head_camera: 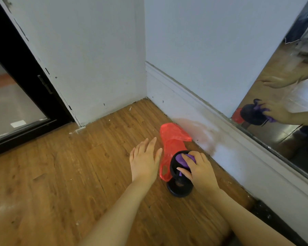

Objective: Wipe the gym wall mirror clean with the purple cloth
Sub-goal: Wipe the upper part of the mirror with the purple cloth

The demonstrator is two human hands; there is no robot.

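below, on the wooden floor (60, 174) near the corner of the room, the purple cloth (182, 159) sits bunched on top of a black round object (179, 185) whose exact kind cannot be told, just beside a red plastic bag (172, 137). right hand (198, 168): fingers curled down over the cloth and closing on it. left hand (145, 157): fingers straight and slightly spread, held just above the floor beside the bag, holding nothing. the wall mirror (283, 96) runs along the right wall above the white baseboard (194, 105) and reflects both hands. the cloth appears soft, light and easily crumpled; it should compress in a full-hand grip with little risk of slipping or damage. a sensible hold is a gathered bunch at its middle, so that a flat pad can be pressed against the glass. the black object may shift or tip as the cloth lifts away.
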